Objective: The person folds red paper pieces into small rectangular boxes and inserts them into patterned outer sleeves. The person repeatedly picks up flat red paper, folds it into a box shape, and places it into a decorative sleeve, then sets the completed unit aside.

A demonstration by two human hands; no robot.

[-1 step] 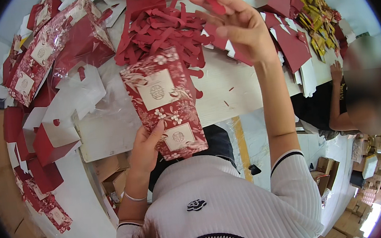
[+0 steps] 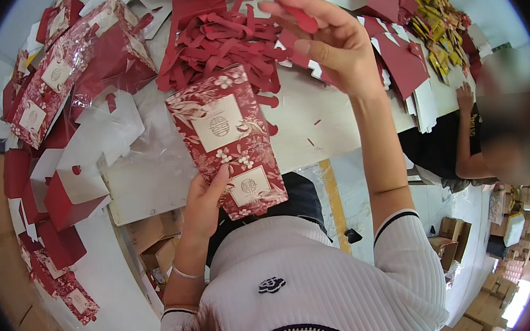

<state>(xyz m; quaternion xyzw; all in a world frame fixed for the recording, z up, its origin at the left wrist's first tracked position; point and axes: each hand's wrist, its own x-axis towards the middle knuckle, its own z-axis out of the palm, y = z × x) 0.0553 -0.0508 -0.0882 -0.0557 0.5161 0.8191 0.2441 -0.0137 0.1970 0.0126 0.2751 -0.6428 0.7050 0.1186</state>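
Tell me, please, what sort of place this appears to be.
Probably a packing workshop: a heap of red strips lies on the worktable, with open red boxes to the left and brown cartons at the lower right.

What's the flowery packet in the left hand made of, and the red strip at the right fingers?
Flowery packet: probably printed card with a smooth finish, since it looks flat with straight edges.
Red strip: maybe fabric or thin card; it's plain and bendy-looking.

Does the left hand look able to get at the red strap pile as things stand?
Probably not: the left hand is holding the floral box, which in this view sits between it and the strap pile.
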